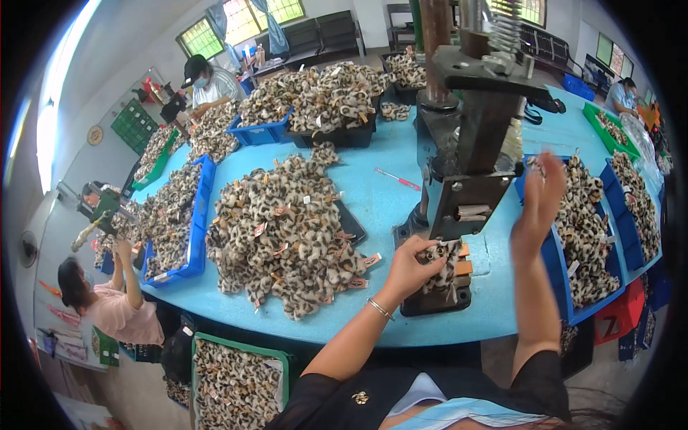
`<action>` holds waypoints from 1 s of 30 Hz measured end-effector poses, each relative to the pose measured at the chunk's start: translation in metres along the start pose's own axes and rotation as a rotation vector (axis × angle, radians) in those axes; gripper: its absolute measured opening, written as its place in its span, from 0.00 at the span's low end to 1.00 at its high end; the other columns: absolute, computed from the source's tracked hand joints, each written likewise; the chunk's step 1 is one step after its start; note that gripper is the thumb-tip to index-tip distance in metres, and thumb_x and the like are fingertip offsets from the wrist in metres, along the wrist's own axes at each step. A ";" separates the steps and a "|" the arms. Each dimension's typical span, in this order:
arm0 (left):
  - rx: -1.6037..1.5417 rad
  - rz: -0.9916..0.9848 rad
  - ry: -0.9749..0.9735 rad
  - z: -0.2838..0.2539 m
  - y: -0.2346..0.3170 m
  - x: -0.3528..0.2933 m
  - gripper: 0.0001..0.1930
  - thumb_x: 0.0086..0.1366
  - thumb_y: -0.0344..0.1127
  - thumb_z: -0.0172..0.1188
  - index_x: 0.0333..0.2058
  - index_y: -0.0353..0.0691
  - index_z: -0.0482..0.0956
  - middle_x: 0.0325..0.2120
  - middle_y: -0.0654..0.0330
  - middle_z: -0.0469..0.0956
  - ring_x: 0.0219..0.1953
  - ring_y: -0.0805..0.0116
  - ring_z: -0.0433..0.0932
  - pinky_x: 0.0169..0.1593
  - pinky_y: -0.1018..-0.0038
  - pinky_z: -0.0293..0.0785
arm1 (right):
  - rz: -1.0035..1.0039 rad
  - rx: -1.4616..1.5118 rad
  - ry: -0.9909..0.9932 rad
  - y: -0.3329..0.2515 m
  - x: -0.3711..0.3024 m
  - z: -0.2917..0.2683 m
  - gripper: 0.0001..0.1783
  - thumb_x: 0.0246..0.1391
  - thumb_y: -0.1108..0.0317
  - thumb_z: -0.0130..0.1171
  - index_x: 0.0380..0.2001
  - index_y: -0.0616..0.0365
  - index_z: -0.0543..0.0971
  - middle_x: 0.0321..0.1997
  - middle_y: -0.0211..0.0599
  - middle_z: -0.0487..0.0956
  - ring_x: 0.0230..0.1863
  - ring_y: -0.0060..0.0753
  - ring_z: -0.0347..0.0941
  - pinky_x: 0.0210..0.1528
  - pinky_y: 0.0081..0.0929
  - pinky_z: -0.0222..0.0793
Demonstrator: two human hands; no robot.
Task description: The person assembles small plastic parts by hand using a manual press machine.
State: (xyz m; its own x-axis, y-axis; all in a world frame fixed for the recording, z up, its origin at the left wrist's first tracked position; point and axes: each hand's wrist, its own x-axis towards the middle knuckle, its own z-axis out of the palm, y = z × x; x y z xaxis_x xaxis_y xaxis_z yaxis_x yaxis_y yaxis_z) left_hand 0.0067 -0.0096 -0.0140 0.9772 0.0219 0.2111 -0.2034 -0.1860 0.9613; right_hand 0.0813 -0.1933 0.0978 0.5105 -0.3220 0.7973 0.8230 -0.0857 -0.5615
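My left hand (416, 271) is closed on a small plush toy (446, 266) with black, white and brown spots. It keeps the toy on the base (437, 304) of a dark metal hand press (480, 136), under the press head. Small orange-brown blocks (464, 267) sit on the base beside the toy. To the right of the press, my right hand (537, 208) is raised above the table, its fingers pointing up. Motion smears those fingers, and whether they hold anything cannot be made out.
A big heap of spotted plush pieces (287, 229) lies left of the press, some with tags. Blue bins (548, 276) of them stand at right. A red pen (398, 179) lies on the blue table (373, 208). Co-workers (118, 297) sit at the left, back and far right.
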 end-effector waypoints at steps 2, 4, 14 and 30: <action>0.054 0.004 -0.008 -0.011 0.001 -0.003 0.18 0.48 0.33 0.68 0.37 0.30 0.78 0.29 0.59 0.72 0.33 0.72 0.72 0.39 0.77 0.68 | 0.253 0.005 -0.219 -0.013 0.078 0.040 0.30 0.59 0.58 0.51 0.60 0.63 0.62 0.59 0.41 0.66 0.59 0.31 0.61 0.57 0.26 0.58; 0.093 0.005 -0.027 -0.014 -0.001 0.000 0.19 0.48 0.33 0.69 0.38 0.28 0.78 0.33 0.60 0.74 0.36 0.74 0.72 0.40 0.78 0.69 | 0.711 0.425 -0.504 -0.022 0.144 0.075 0.21 0.60 0.55 0.48 0.49 0.59 0.73 0.42 0.33 0.78 0.45 0.23 0.72 0.52 0.25 0.63; 0.013 0.022 0.013 -0.005 0.000 0.008 0.18 0.47 0.33 0.68 0.36 0.30 0.78 0.29 0.58 0.74 0.32 0.70 0.73 0.38 0.76 0.69 | -0.173 0.942 -0.408 -0.074 0.046 -0.013 0.11 0.56 0.66 0.42 0.20 0.52 0.64 0.18 0.26 0.62 0.19 0.19 0.54 0.30 0.22 0.53; -0.389 -0.127 0.054 -0.010 -0.012 -0.016 0.21 0.63 0.40 0.59 0.51 0.38 0.69 0.33 0.62 0.74 0.32 0.80 0.71 0.34 0.82 0.69 | 0.495 -0.044 -0.292 0.037 -0.039 -0.056 0.17 0.59 0.63 0.49 0.50 0.57 0.70 0.31 0.28 0.70 0.29 0.20 0.66 0.30 0.20 0.64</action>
State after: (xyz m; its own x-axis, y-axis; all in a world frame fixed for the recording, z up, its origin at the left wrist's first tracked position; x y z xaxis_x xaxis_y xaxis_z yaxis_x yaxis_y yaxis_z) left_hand -0.0069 0.0016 -0.0267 0.9936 0.0746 0.0851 -0.0988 0.2064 0.9735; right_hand 0.0781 -0.2373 0.0337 0.8848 -0.0609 0.4619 0.4609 -0.0318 -0.8869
